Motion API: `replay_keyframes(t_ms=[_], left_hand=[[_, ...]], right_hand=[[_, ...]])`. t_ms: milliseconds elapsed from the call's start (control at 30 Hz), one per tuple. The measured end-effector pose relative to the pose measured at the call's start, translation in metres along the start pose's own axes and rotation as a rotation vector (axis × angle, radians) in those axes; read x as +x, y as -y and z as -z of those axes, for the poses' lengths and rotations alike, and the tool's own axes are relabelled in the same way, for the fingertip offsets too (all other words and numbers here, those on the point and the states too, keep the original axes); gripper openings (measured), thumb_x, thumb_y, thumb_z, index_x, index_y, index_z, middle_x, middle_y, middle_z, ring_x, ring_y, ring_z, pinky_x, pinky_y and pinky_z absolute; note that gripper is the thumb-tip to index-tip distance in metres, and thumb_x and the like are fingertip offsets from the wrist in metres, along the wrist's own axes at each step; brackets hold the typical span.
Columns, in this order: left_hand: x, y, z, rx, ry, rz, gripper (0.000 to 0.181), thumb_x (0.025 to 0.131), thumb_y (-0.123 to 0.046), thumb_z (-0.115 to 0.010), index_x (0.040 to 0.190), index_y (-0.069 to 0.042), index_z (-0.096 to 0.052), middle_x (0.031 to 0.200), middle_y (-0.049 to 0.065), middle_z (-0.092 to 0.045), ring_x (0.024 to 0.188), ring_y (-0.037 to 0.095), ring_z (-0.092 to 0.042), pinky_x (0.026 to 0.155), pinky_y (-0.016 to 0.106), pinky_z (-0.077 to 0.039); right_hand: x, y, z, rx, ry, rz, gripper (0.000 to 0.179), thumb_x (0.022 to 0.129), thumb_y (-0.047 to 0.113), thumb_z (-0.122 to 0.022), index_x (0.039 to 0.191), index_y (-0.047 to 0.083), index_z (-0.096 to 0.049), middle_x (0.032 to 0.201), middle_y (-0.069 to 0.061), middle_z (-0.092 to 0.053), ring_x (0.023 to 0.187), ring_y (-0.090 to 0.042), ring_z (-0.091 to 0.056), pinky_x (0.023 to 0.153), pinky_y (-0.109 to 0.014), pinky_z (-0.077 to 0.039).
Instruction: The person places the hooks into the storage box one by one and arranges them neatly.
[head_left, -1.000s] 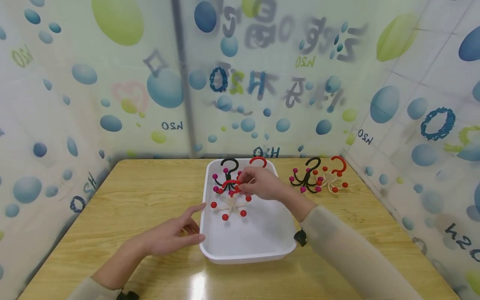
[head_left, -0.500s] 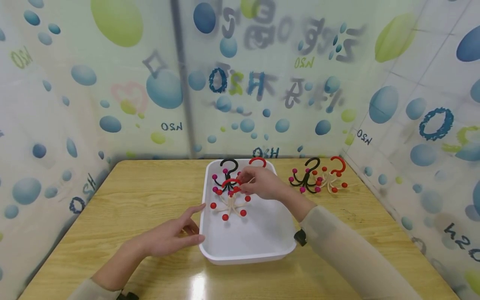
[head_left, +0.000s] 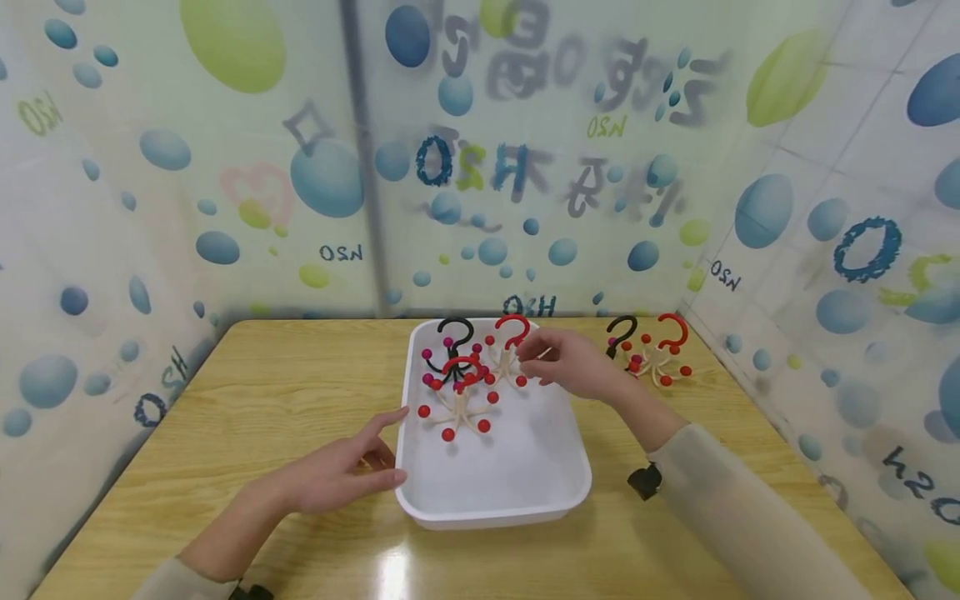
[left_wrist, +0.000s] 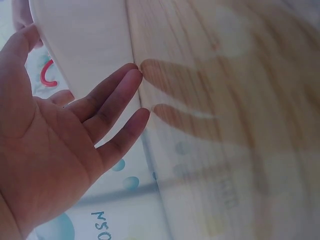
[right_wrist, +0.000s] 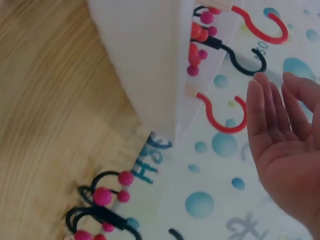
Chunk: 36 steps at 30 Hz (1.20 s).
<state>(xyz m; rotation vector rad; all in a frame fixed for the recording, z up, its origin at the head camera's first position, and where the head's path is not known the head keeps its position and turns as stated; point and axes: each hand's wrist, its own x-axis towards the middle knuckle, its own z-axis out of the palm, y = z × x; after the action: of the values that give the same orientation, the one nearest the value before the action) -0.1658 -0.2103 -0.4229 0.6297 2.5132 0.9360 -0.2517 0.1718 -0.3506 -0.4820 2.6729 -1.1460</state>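
Note:
A white tray (head_left: 495,518) holds three hook-topped hangers with ball-tipped legs. Frontmost is a beige hanger (head_left: 461,407) with a red hook and red balls. Behind it stand a black hanger (head_left: 453,353) with magenta balls and another beige, red-hooked hanger (head_left: 507,365). My left hand (head_left: 333,475) touches the tray's left side with loosely extended fingers, also seen in the left wrist view. Over the tray's right rim is my right hand (head_left: 577,365), empty, beside the rear beige hanger. In the right wrist view its fingers (right_wrist: 270,110) are nearly straight.
On the table (head_left: 300,375), right of the tray, stand a black hanger (head_left: 622,318), partly hidden by my right hand, and a beige hanger (head_left: 657,360) with a red hook. A patterned curtain (head_left: 637,208) encloses the table's back and sides.
My right hand has let go of the front beige hanger's red hook and moved right, uncovering the rear beige hanger. The left hand stays at the tray's side.

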Motion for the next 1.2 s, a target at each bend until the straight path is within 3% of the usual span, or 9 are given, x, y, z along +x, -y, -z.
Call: replay_keyframes(t_ms=[300, 767, 1067, 1200], left_hand=[[-0.001, 0.0, 0.0, -0.005, 0.005, 0.002, 0.089, 0.107, -0.053, -0.067, 0.175, -0.021, -0.019, 0.119, -0.002, -0.072, 0.113, 0.016, -0.066, 0.105, 0.05, -0.056], [-0.001, -0.002, 0.001, -0.006, 0.005, 0.009, 0.089, 0.107, -0.053, -0.067, 0.175, -0.021, -0.019, 0.12, -0.001, -0.073, 0.113, 0.017, -0.065, 0.106, 0.051, -0.056], [-0.001, -0.001, 0.001, 0.001, 0.004, 0.003, 0.089, 0.107, -0.054, -0.067, 0.175, -0.022, -0.019, 0.12, -0.001, -0.073, 0.113, 0.016, -0.066, 0.104, 0.049, -0.056], [0.0, 0.0, 0.001, 0.0, 0.005, 0.003, 0.089, 0.107, -0.054, -0.067, 0.175, -0.022, -0.019, 0.12, -0.001, -0.073, 0.113, 0.016, -0.066, 0.104, 0.049, -0.056]], right_hand=[[-0.026, -0.035, 0.03, 0.029, -0.074, -0.031, 0.028, 0.107, 0.025, -0.074, 0.13, 0.009, -0.072, 0.125, -0.012, -0.074, 0.104, -0.025, -0.074, 0.086, -0.033, -0.065], [-0.077, -0.119, 0.083, 0.053, -0.191, -0.082, 0.042, 0.111, 0.03, -0.069, 0.14, 0.0, -0.066, 0.128, -0.02, -0.075, 0.1, -0.014, -0.073, 0.084, -0.027, -0.064], [-0.094, -0.162, 0.106, 0.06, -0.251, -0.126, 0.044, 0.113, 0.028, -0.065, 0.143, -0.003, -0.062, 0.122, -0.012, -0.077, 0.097, -0.006, -0.074, 0.084, -0.03, -0.065], [-0.091, -0.172, 0.116, 0.074, -0.288, -0.151, 0.045, 0.115, 0.028, -0.06, 0.146, -0.005, -0.058, 0.116, 0.001, -0.077, 0.093, 0.002, -0.072, 0.085, -0.026, -0.065]])
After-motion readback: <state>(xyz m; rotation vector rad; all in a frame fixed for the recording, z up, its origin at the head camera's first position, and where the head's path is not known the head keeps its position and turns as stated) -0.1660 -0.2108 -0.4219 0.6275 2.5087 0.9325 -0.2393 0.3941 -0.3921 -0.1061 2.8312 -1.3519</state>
